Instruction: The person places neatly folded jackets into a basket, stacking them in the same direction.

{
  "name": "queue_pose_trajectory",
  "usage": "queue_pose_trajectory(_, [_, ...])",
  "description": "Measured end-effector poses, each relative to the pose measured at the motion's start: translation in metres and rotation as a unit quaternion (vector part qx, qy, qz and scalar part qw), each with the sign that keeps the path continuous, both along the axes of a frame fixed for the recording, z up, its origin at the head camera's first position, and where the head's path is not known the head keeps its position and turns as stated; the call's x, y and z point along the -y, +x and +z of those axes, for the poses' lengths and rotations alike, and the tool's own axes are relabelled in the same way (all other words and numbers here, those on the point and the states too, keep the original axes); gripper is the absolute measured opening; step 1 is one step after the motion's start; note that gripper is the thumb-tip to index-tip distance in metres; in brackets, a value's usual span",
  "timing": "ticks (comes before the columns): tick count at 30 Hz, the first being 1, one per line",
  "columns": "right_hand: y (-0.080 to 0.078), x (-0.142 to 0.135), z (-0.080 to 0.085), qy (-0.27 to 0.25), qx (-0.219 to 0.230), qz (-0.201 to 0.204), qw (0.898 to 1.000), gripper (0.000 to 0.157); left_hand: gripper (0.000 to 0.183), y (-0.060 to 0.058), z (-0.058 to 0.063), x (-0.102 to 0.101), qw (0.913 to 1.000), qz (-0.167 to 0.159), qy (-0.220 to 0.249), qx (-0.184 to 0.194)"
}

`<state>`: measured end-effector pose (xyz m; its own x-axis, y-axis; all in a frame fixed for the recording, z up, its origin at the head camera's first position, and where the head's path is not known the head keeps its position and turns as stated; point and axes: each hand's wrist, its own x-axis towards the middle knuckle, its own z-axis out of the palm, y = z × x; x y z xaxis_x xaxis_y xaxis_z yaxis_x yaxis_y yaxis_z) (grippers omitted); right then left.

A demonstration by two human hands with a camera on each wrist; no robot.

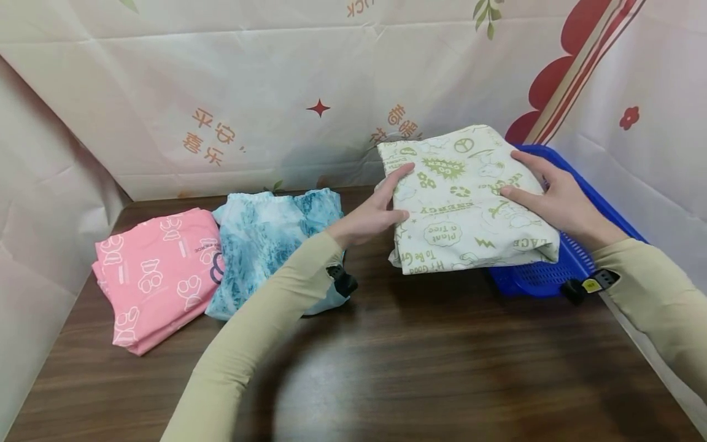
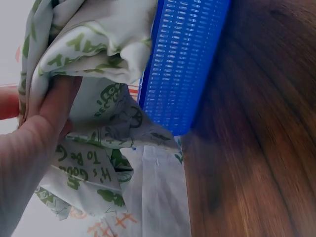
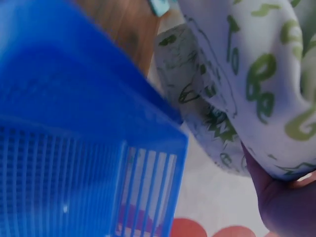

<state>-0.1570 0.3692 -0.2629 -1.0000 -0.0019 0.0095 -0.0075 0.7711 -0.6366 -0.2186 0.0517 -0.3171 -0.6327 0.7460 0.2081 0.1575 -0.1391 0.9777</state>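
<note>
Between my two hands, a folded white cloth with green print (image 1: pixel 458 202) is held up in the air, beside and partly over the blue basket (image 1: pixel 580 258). My left hand (image 1: pixel 372 212) grips its left edge; the left wrist view shows fingers tucked among the cloth's folds (image 2: pixel 98 54). On the other side, my right hand (image 1: pixel 569 199) grips the right edge, thumb on top. Loose layers of the cloth (image 3: pixel 256 74) hang down in the right wrist view. The fingers beneath the cloth are mostly hidden.
At the left of the brown wooden table (image 1: pixel 386 368) lies a folded pink cloth (image 1: pixel 160 270) with white outlines. A blue-and-white tie-dye-like cloth (image 1: pixel 265 239) lies against it, partly behind my left forearm. A printed curtain (image 1: pixel 276 92) hangs along the table's back.
</note>
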Motion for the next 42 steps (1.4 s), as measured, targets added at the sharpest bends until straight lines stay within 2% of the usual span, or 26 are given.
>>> queue_pose_trajectory(5, [-0.004,-0.014,-0.003,0.015,-0.055,0.013,0.998,0.071,0.077,0.000,-0.005,-0.020,0.9992,0.019,0.034,0.013])
queue_pose_trajectory(9, [-0.006,-0.028,-0.005,0.009,-0.077,0.012,0.997,0.072,0.078,0.000,-0.007,-0.036,0.9986,0.021,0.045,0.016])
queue_pose_trajectory(13, [-0.007,-0.045,-0.007,0.002,-0.071,0.008,0.997,0.073,0.076,0.001,-0.008,-0.050,0.9994,0.013,0.027,0.018])
queue_pose_trajectory(17, [-0.008,-0.059,-0.002,0.010,-0.055,0.016,0.998,0.075,0.077,0.002,-0.007,-0.065,0.9993,0.002,0.013,0.036])
queue_pose_trajectory(23, [-0.017,-0.084,0.010,0.013,-0.020,0.032,0.999,0.079,0.078,0.009,0.009,-0.084,0.9970,-0.016,0.027,0.070])
queue_pose_trajectory(26, [-0.019,-0.098,0.013,0.017,0.003,0.029,0.999,0.082,0.078,0.014,0.015,-0.097,0.9982,-0.016,0.032,0.049])
queue_pose_trajectory(31, [-0.021,-0.122,0.009,0.022,0.013,0.028,0.999,0.086,0.079,0.023,0.022,-0.124,0.9995,-0.009,0.029,-0.013])
queue_pose_trajectory(36, [-0.025,-0.144,0.004,0.045,0.032,0.016,0.998,0.088,0.077,0.028,0.031,-0.152,0.9966,-0.025,0.002,-0.078])
queue_pose_trajectory(39, [-0.028,-0.152,0.000,0.049,0.038,0.019,0.998,0.089,0.077,0.022,0.025,-0.169,0.9940,-0.026,-0.013,-0.105])
queue_pose_trajectory(42, [-0.033,-0.155,-0.006,0.028,0.047,0.028,0.998,0.089,0.079,0.015,0.012,-0.184,0.9968,-0.007,-0.021,-0.077])
